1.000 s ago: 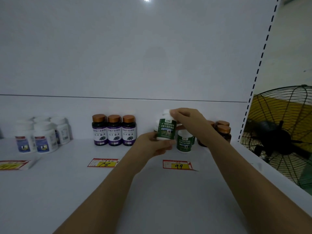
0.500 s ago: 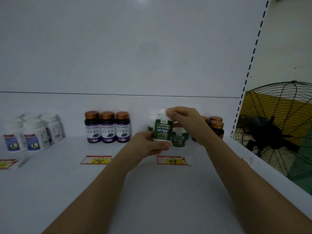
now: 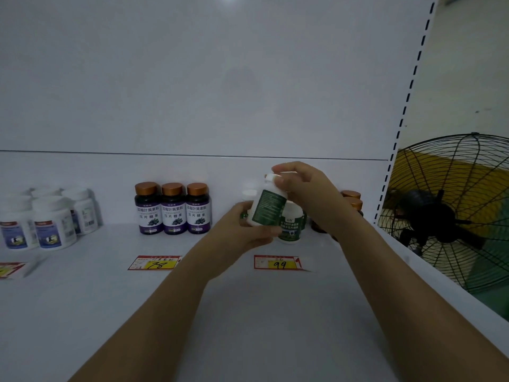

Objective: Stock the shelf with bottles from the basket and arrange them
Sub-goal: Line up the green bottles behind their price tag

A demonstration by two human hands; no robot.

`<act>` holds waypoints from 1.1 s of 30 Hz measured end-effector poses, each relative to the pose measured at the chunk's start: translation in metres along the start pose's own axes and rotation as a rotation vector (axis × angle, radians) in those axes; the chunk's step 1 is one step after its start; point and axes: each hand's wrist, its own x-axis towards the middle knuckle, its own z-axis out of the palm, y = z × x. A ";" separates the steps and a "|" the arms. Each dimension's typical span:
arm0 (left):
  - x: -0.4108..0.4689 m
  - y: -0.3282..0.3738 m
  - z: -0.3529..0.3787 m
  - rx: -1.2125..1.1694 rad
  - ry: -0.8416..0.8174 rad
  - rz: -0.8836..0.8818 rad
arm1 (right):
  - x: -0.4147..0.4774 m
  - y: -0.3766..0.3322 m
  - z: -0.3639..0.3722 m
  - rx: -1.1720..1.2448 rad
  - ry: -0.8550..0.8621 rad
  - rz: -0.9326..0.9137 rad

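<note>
Centre frame, above shelf (image 3: 248, 312): white bottle (image 3: 265, 208) with green label was held off the surface, tilted, cap toward upper right, small-print side facing camera.
Left hand (image 3: 242, 230): curled round the bottle's lower body from left and below.
Right hand (image 3: 303, 188): fingertips pinched the cap from above.
Just behind the bottle: second green bottle (image 3: 290, 227) stood upright on the shelf; one more white cap showed past the left hand.
Left of centre: three purple bottles (image 3: 172, 209), bronze caps, upright in a touching row by the back wall.
Far left: cluster of white bottles (image 3: 53, 224), blue labels, upright.
Behind right wrist: brown jars (image 3: 354, 199), mostly hidden; count unclear.
Tags: "78" tag (image 3: 154, 262) lay flat before the purple bottles; "99" tag (image 3: 278, 262) before the green bottle.
Right edge: black fan (image 3: 451, 213) beyond the shelf upright.
</note>
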 end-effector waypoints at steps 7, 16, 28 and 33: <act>-0.002 -0.001 0.005 0.290 0.212 0.210 | -0.001 0.003 0.014 -0.018 0.051 0.068; -0.003 -0.001 0.005 0.136 0.091 0.102 | 0.001 0.004 0.007 0.250 -0.017 0.070; -0.003 0.000 0.008 0.210 0.043 0.083 | 0.001 0.006 0.003 0.319 -0.106 0.010; -0.003 -0.001 0.006 0.123 0.095 0.087 | -0.001 0.007 0.004 0.145 -0.011 -0.008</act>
